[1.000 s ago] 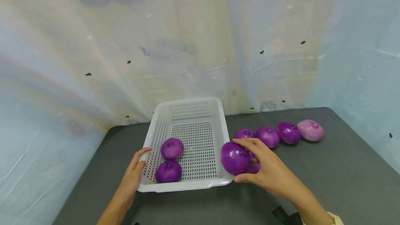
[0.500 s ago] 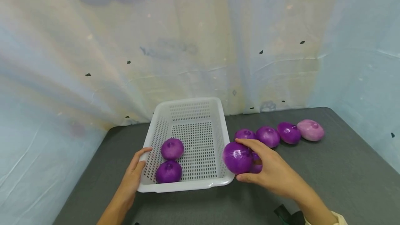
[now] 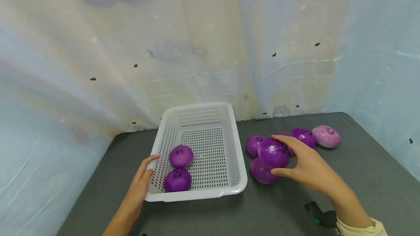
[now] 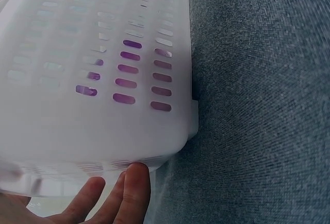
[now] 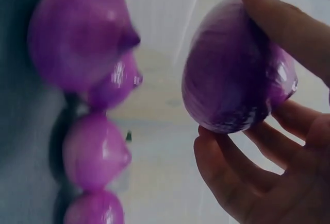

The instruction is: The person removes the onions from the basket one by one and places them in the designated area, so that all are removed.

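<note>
My right hand (image 3: 308,165) holds a shiny purple onion (image 3: 273,153) between thumb and fingers, to the right of the white basket (image 3: 213,193). In the right wrist view this held onion (image 5: 227,69) is apart from the onions at left. Just below it in the head view lies another purple onion (image 3: 262,171), partly covered by it. My left hand (image 3: 140,177) grips the left rim of the basket near its front corner. Two purple onions, a rear one (image 3: 181,156) and a front one (image 3: 177,180), sit inside along the left wall.
Behind the held onion, a row of onions runs right: a purple onion (image 3: 253,145), one mostly hidden by the hand, a dark purple onion (image 3: 303,137) and a pale pink onion (image 3: 326,136). A patterned curtain (image 3: 203,46) hangs behind the grey table (image 3: 367,177).
My right hand has moved right and slightly up with its onion, away from the basket's right rim, exposing more of the onion beneath. My left hand and the basket have stayed put.
</note>
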`<state>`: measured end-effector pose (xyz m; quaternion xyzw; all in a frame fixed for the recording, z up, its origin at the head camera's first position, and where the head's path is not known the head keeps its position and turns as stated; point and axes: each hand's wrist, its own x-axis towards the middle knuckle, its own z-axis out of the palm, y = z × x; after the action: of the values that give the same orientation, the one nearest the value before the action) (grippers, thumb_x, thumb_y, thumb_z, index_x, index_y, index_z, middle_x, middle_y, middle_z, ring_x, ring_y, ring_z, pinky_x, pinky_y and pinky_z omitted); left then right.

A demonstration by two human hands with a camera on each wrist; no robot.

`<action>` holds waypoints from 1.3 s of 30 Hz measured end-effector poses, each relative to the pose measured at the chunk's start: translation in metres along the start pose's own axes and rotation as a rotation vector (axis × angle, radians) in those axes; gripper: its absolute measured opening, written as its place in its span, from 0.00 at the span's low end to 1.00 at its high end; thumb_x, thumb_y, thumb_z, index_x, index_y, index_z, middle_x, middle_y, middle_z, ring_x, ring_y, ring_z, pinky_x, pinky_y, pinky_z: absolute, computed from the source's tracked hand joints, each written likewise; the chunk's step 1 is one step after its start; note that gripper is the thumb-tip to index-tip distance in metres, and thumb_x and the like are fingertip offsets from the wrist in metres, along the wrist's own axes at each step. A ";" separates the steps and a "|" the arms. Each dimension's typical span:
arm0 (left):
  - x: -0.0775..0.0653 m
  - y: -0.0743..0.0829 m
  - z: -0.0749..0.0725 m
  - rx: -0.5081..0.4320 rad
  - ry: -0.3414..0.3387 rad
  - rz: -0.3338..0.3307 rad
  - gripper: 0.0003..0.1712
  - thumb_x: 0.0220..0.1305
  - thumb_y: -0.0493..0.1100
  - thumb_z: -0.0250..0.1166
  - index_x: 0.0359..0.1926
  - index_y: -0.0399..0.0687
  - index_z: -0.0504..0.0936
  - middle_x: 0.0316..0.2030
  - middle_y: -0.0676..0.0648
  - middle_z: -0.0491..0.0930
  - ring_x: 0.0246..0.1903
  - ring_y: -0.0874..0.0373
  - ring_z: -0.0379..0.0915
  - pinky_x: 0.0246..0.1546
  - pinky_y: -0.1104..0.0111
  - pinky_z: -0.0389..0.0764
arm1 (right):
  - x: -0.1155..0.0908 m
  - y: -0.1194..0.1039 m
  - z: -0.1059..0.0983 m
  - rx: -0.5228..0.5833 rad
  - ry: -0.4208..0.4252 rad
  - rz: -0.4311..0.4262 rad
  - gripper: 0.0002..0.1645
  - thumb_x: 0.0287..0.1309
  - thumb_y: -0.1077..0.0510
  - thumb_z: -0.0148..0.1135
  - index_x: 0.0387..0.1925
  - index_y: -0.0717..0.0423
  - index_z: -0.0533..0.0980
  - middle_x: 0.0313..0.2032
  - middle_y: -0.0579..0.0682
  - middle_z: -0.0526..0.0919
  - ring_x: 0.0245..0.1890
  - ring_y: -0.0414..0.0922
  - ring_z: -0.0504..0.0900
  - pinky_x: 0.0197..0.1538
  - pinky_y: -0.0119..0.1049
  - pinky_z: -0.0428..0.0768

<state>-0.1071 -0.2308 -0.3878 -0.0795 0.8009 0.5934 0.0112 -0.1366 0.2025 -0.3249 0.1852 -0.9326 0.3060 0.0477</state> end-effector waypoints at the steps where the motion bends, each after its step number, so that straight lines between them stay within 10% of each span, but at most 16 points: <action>1: 0.000 0.000 0.000 0.001 0.000 0.000 0.26 0.73 0.41 0.34 0.68 0.64 0.57 0.70 0.44 0.55 0.60 0.43 0.64 0.45 0.63 0.73 | 0.000 0.004 -0.003 -0.009 0.002 0.003 0.52 0.40 0.37 0.74 0.68 0.41 0.61 0.64 0.52 0.68 0.57 0.54 0.75 0.53 0.55 0.75; 39: 0.000 0.000 0.000 0.019 0.014 0.004 0.25 0.74 0.42 0.34 0.67 0.64 0.58 0.70 0.44 0.55 0.61 0.43 0.63 0.45 0.63 0.72 | 0.008 0.083 0.015 -0.106 -0.122 0.008 0.51 0.34 0.48 0.79 0.62 0.58 0.67 0.56 0.66 0.67 0.53 0.63 0.73 0.50 0.63 0.72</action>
<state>-0.1068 -0.2306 -0.3879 -0.0818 0.8066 0.5854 0.0052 -0.1745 0.2532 -0.3813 0.1969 -0.9494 0.2447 -0.0009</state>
